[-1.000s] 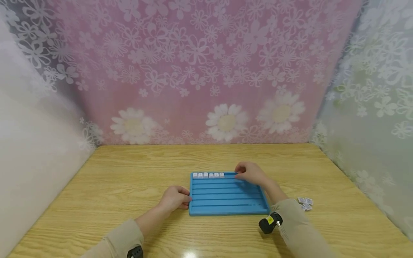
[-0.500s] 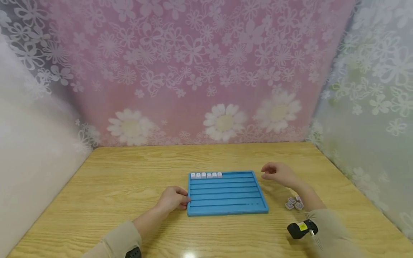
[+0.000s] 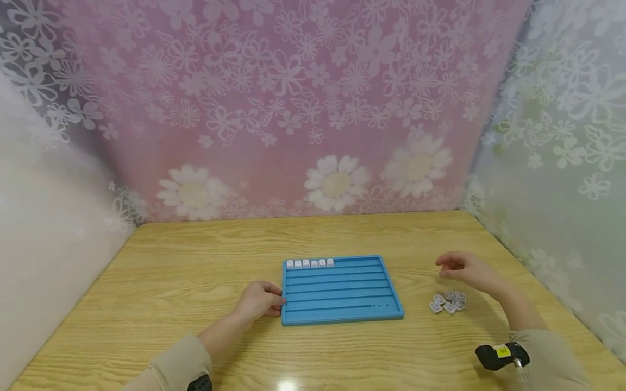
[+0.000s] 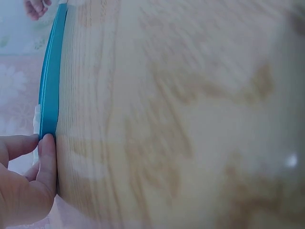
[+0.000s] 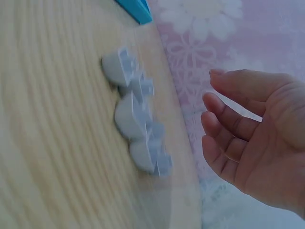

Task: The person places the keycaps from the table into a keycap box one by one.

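A blue ridged tray (image 3: 342, 298) lies on the table, with a row of white keycaps (image 3: 310, 264) along the left part of its top groove. My left hand (image 3: 256, 300) holds the tray's left edge; in the left wrist view its thumb and fingers (image 4: 48, 162) pinch the tray's side (image 4: 51, 95). To the right of the tray, a small heap of loose keycaps (image 3: 448, 302) rests on the wood, seen close in the right wrist view as grey-white caps (image 5: 131, 114). Above and behind that heap hovers my right hand (image 3: 469, 271), fingers loosely bent, with nothing between them.
The wooden table (image 3: 195, 255) runs back to a pink flowered curtain (image 3: 274, 136). A pale wall (image 3: 54, 244) borders it on the left and a flowered curtain (image 3: 562, 217) on the right.
My right hand has moved right, from the tray's top groove to beside the loose keycaps, uncovering the tray's right side and the heap. My left hand stays at the tray's edge.
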Motion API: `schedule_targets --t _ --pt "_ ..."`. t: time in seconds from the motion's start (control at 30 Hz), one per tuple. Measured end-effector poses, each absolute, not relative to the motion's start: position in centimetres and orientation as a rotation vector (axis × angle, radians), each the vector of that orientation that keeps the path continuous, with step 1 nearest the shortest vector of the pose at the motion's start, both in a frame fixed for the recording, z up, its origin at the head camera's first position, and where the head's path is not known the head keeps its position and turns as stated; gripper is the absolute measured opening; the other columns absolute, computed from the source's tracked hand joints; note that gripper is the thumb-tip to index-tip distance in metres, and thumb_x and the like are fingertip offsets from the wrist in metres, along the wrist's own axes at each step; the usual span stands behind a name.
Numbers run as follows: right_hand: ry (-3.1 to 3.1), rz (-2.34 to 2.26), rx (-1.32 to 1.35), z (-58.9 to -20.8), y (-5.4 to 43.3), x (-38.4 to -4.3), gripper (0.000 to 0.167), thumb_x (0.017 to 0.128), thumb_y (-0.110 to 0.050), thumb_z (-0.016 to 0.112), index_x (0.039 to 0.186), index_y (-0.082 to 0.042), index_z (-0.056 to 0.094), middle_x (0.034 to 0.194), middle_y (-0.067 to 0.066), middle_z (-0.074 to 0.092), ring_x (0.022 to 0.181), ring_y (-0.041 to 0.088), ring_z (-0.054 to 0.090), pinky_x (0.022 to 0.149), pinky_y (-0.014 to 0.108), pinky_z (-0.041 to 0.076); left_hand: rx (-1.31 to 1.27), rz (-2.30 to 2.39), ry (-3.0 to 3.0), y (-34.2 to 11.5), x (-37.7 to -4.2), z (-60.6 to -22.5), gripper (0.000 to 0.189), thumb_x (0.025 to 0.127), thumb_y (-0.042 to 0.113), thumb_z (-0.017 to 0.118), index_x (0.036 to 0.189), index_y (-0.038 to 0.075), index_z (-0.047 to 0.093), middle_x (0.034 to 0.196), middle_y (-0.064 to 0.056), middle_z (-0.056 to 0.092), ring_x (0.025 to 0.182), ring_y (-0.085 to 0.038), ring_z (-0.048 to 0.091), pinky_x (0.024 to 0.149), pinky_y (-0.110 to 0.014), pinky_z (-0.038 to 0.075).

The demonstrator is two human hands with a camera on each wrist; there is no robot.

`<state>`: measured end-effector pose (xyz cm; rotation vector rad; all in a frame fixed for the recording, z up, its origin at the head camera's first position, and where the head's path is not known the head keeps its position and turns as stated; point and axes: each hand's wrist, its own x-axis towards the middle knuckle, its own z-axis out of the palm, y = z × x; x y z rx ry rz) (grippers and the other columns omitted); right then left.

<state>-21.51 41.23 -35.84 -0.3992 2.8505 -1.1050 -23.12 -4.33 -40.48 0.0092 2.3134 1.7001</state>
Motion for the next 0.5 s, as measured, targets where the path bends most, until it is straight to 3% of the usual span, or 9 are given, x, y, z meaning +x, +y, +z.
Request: schedule_targets --t 0.23,0.5 --pt "2.848 -1.060 -0.471 -36.2 43.9 -20.3 0.032 0.088 -0.006 0.060 0.114 0.011 0.054 0.095 0.012 0.057 0.079 0.005 0.052 0.064 0.025 0.050 0.002 1.704 2.320 -4.4 -23.1 -40.2 0.023 0.080 -0.003 0.066 0.100 -0.013 0.058 0.079 -0.014 0.059 0.063 -0.017 0.059 0.061 -0.031 0.057" --pt "2.736 -1.138 -0.532 -37.2 45.6 -19.5 0.036 0.088 -0.004 0.060 0.115 0.016 0.050 0.097 0.014 0.057 0.082 0.005 0.052 0.063 0.024 0.050 0.009 1.679 2.322 -4.4 -23.0 -40.2 0.024 0.081 -0.002 0.066 0.101 -0.013 0.058 0.080 -0.014 0.059 0.064 -0.016 0.059 0.061 -0.031 0.057"
